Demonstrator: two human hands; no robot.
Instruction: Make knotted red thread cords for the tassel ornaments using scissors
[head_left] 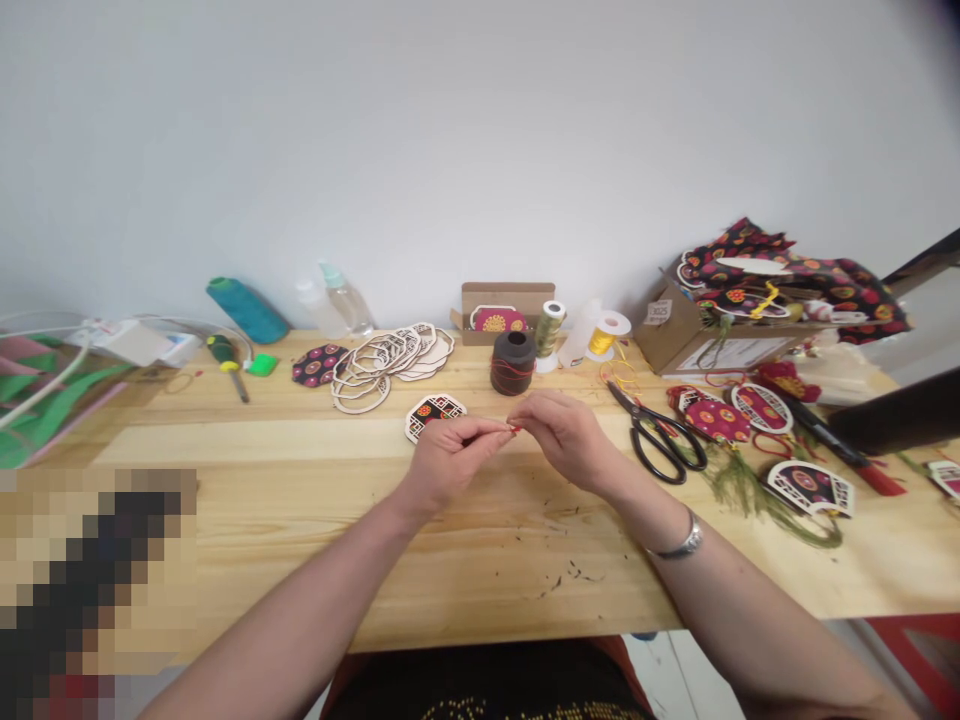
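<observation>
My left hand [454, 455] and my right hand [562, 435] meet over the middle of the table, fingertips pinched close together. Between them shows a tiny bit of red cord [516, 430]; most of it is hidden by the fingers. Just behind my left hand lies a small black patterned ornament [427, 412] with a pale openwork frame, partly covered by that hand. A dark spool [513, 362] wound with red cord stands a little beyond my fingertips. To the right of my right hand lie black-handled scissors [660, 440].
Pale cut-out frames [390, 360] are heaped at the back left, near a screwdriver [226, 365] and a teal thread cone [247, 310]. Yellow thread [602, 338] stands at the back. On the right are finished-looking ornaments [806, 487] with tassels and a cardboard box [675, 325] of fabric.
</observation>
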